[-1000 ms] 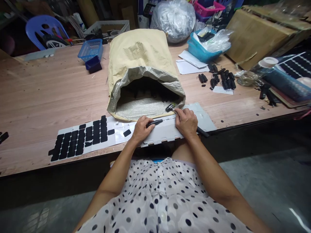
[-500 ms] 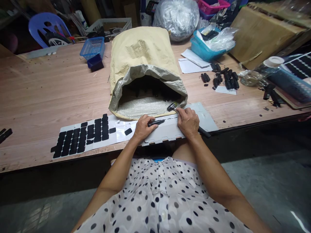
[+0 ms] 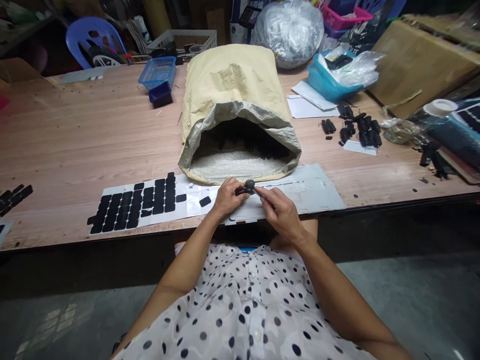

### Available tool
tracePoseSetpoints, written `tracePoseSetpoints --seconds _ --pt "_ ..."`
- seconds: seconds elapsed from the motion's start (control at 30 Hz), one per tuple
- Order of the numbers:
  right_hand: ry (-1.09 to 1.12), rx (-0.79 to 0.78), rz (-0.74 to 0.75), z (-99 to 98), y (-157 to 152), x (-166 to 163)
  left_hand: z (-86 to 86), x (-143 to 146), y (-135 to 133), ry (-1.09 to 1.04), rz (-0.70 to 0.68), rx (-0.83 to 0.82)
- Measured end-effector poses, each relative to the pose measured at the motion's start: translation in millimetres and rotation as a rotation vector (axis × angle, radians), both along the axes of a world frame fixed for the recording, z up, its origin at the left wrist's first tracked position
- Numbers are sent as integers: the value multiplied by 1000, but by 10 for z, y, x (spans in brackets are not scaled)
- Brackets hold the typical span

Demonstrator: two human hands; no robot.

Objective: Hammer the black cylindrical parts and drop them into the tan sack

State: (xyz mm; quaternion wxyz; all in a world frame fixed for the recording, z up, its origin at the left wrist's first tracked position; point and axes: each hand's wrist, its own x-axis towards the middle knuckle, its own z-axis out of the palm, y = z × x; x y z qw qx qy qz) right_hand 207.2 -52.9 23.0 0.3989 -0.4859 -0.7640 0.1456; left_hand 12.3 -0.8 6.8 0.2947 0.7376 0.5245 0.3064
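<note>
While your left hand (image 3: 228, 197) has its fingers pinched on a dark piece (image 3: 242, 192) above the grey board (image 3: 309, 191), the piece juts rightward, long axis roughly crosswise; your right hand (image 3: 280, 210) grips a round-headed tool (image 3: 249, 184), its head right beside the piece (contact cannot be confirmed).

Lettering (image 3: 257, 4) on the blue-and-white box (image 3: 237, 16) seems too blurred to read.
</note>
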Motion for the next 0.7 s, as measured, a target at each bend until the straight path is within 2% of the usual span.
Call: tracePoseSetpoints --seconds 0.2,0.37,0.5,0.7 --pt "-69 32 -8 12 -51 -7 11 4 8 -7 -13 -8" --pt "-208 -39 -49 16 -56 -4 4 17 -9 -31 21 -11" --pt "-163 -39 -115 53 -59 37 -1 26 -12 -42 33 -10" --pt "-164 -45 -87 36 -105 54 7 31 -17 -32 56 -19"
